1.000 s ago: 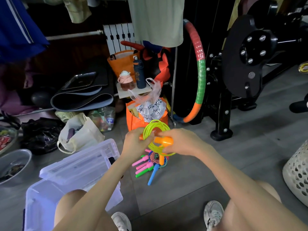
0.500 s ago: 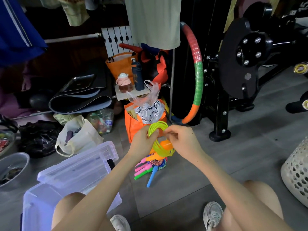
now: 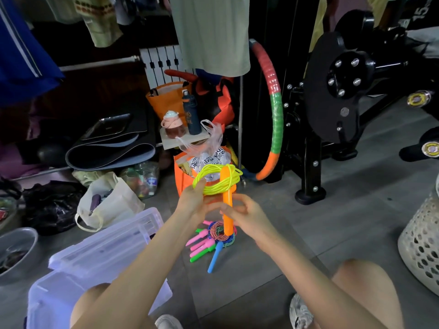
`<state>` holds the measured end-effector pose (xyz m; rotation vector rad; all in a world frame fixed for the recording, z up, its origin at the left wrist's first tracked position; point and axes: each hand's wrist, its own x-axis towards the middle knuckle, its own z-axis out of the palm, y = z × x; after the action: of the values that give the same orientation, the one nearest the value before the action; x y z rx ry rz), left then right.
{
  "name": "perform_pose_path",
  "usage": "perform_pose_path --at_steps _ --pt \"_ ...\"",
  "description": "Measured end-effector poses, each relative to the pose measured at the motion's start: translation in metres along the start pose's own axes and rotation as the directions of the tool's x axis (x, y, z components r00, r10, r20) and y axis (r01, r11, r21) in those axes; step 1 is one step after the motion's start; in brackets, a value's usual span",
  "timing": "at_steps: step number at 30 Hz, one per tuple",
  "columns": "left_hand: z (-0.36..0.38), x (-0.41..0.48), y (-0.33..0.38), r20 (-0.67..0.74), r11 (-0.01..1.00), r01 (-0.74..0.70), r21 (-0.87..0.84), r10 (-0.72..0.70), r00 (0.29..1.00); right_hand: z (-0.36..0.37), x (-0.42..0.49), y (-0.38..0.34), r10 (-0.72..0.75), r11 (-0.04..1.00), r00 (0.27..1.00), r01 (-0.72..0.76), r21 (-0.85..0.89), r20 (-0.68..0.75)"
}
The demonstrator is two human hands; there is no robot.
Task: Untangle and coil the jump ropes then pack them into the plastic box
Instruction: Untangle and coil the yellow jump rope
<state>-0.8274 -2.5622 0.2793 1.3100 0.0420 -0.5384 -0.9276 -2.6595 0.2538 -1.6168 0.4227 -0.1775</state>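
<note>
A neon yellow jump rope [image 3: 215, 184] is wound into a coil in front of me. My left hand [image 3: 193, 203] grips the coil at its lower left. An orange handle [image 3: 226, 205] of that rope stands upright through the coil, and my right hand [image 3: 247, 216] pinches it near its middle. On the floor below lies a coiled multicoloured rope [image 3: 221, 233] with pink, green and blue handles [image 3: 205, 248]. The clear plastic box [image 3: 71, 288] stands open at my lower left, its lid [image 3: 107, 243] tilted back.
An orange bag [image 3: 184, 176] with a plastic bag in it stands just behind the ropes. A hula hoop [image 3: 275, 117] and black gym machine [image 3: 332, 103] are to the right, a white mesh basket [image 3: 422, 243] at far right. Bags and mats crowd the left.
The orange handle has been turned from lying sideways to standing upright through the yellow coil. My right hand has slid down from the coil's top to the handle's middle.
</note>
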Motion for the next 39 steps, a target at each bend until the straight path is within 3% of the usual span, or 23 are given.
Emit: perform_pose_path --at_steps 2,3,5,8,11,14,19,22,24,27,30,33,36,39 --pt "-0.001 0.001 -0.003 0.037 1.0 -0.023 0.009 0.023 0.999 0.006 0.0 -0.001 0.026 0.984 0.998 -0.035 0.176 0.054" --pt "-0.004 0.0 -0.002 0.039 0.998 -0.053 0.032 0.052 0.998 0.006 0.001 0.001 0.018 0.986 0.999 -0.026 0.163 0.051" --pt "-0.014 0.008 0.003 -0.015 0.97 -0.162 0.183 0.168 0.986 -0.004 0.002 0.011 -0.045 0.995 0.998 0.047 -0.086 0.033" --pt "-0.041 0.021 0.019 -0.096 0.928 -0.253 0.275 0.288 0.953 -0.034 -0.006 0.024 -0.134 0.785 0.984 0.178 -0.593 0.119" --pt "-0.058 0.02 0.023 0.098 0.874 -0.303 0.38 0.288 0.953 -0.059 -0.016 0.027 -0.13 0.599 0.978 0.21 -0.773 0.164" --pt "-0.051 0.012 0.021 0.307 0.868 -0.344 0.358 0.238 0.922 -0.061 -0.012 0.027 -0.106 0.531 0.986 0.168 -0.83 0.131" --pt "-0.035 0.002 0.034 0.463 0.798 -0.463 0.386 0.266 0.845 -0.054 0.001 0.021 -0.054 0.595 0.988 0.148 -0.79 0.145" --pt "-0.03 -0.008 0.045 0.546 0.661 -0.562 0.498 0.265 0.795 -0.05 0.006 -0.003 -0.33 0.677 0.944 0.23 -0.699 -0.009" --pt "-0.026 -0.012 0.05 0.597 0.592 -0.591 0.548 0.218 0.772 -0.044 0.009 -0.029 -0.427 0.77 0.901 0.322 -0.551 -0.069" --pt "-0.024 -0.014 0.055 0.62 0.555 -0.601 0.575 0.183 0.763 -0.034 0.022 -0.061 -0.392 0.767 0.915 0.383 -0.515 0.096" --pt "-0.025 -0.019 0.062 0.622 0.585 -0.602 0.544 0.2 0.757 -0.024 0.03 -0.083 -0.367 0.698 0.892 0.452 -0.556 0.263" --pt "-0.035 -0.019 0.065 0.595 0.652 -0.576 0.493 0.23 0.77 -0.02 0.027 -0.101 -0.305 0.808 0.899 0.419 -0.414 0.314" --pt "-0.044 -0.02 0.061 0.581 0.909 -0.34 0.24 0.146 0.801 -0.018 0.02 -0.115 -0.264 0.912 0.893 0.354 -0.209 0.363" --pt "-0.044 -0.02 0.045 0.576 0.982 -0.146 0.116 0.054 0.816 -0.02 0.019 -0.13 -0.296 0.941 0.896 0.333 -0.061 0.331"
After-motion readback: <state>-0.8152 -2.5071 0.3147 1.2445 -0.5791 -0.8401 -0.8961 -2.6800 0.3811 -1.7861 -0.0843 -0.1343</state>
